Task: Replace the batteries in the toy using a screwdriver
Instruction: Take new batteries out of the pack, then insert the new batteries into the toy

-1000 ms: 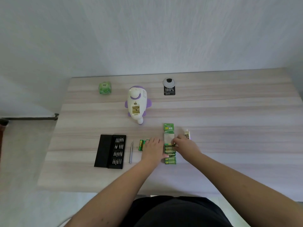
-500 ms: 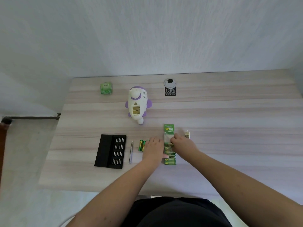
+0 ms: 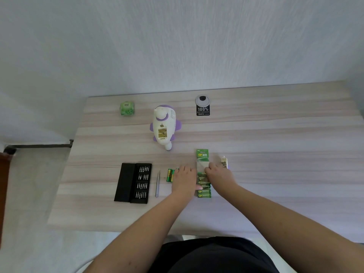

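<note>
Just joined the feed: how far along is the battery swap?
Done, by the look of it: the toy lies with its battery bay uncovered, a small cover-like piece sits to the right, and loose batteries lie beside the screwdriver. In hand: the left hand steadies the battery pack while the right hand works at it. Left: fitting new cells and screwing the cover back on.

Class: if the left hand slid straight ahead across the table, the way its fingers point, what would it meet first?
Probably nothing nearby: the left hand points toward bare table, passing right of the toy and left of the battery pack. Depth is uncertain.
</note>
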Tool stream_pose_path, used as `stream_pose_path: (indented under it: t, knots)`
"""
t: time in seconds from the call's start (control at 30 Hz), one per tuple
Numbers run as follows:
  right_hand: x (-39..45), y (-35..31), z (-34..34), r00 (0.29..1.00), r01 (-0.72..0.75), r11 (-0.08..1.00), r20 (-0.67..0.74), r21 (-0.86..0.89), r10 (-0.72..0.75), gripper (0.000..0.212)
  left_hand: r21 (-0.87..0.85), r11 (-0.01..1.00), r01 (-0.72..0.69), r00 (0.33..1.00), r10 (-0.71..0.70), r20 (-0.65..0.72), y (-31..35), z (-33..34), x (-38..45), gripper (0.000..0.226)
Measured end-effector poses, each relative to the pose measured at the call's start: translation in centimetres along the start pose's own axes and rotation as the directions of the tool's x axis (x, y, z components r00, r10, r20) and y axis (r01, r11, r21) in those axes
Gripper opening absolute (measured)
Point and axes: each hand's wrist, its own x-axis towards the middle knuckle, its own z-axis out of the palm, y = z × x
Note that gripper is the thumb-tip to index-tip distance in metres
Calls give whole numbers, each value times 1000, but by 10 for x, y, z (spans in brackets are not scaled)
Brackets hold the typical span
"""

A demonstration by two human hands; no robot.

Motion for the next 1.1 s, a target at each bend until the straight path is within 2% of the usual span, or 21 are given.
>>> stream_pose_path:
  t: [0.13,0.23,0.3,0.37,0.47,0.53,0.6,0.63,0.7,0.8,0.87,0.97,1.1]
  knots:
    - [-3,0,0,998,-61,995,23,74,60,25,31,999,17,1000,-18,9,3,-1,1,62]
    - [-7,5,-3,983,-183,958,65,221,173,12,40,999,23,1000,-24,7,4,0,3,66]
    - [-14,11,-9,961,-277,899,81,341,265,17,42,999,22,1000,-22,1,3,1,5,68]
    - [-26,17,-15,937,-336,790,98,512,335,22,39,999,21,1000,-21,-11,2,0,5,68]
    - [-43,24,-24,912,-318,503,114,803,394,16,-3,1000,10,999,-10,-39,0,-2,4,71]
    - [-49,26,-31,909,-263,352,108,898,403,11,-68,998,-14,998,10,-64,-3,-4,2,68]
    - [-51,25,-40,909,-207,258,88,944,407,9,-184,981,-62,993,43,-106,-10,-7,0,53]
    - [-53,23,-45,911,-178,211,80,961,404,9,-300,950,-89,990,52,-129,-15,-10,-2,42]
    - [-53,15,-54,915,-117,126,58,985,398,10,-556,821,-130,985,43,-166,-24,-24,-8,27]
    - [-51,-3,-68,926,-48,45,27,998,376,13,-777,601,-189,966,-26,-256,-32,-56,-20,22]
    - [-49,-16,-77,934,-21,33,8,999,357,13,-836,495,-235,957,-34,-289,-36,-73,-29,22]
    - [-47,-36,-91,946,16,38,-28,999,322,13,-839,431,-332,929,-2,-369,-43,-88,-40,23]
    - [-44,-61,-102,955,26,58,-42,998,295,14,-889,329,-319,925,-95,-367,-56,-96,-51,13]
